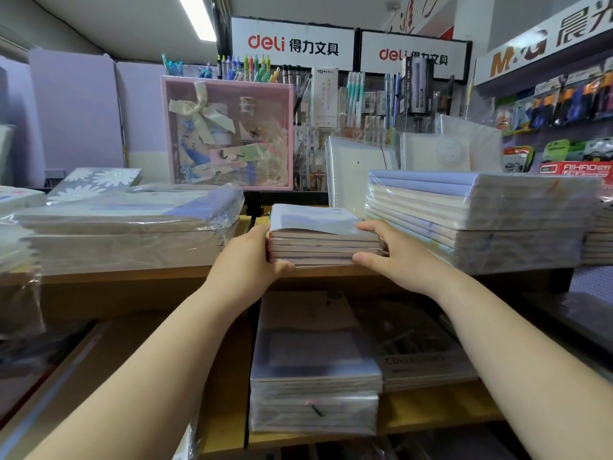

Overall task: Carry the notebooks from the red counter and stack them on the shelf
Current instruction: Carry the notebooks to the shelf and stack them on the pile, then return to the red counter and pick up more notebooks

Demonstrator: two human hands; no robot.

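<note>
A small stack of several plastic-wrapped notebooks (318, 239) with pale blue covers rests on the front edge of the upper wooden shelf (132, 272). My left hand (252, 257) grips the stack's left side, thumb under its front edge. My right hand (394, 252) holds its right side, fingers on top and thumb at the bottom corner. The stack sits in a gap between two taller wrapped notebook piles. The red counter is not in view.
A wide wrapped pile (132, 224) lies to the left and a taller one (481, 217) to the right. A pink gift box (229, 134) and pen displays stand behind. More notebook stacks (315, 376) fill the lower shelf.
</note>
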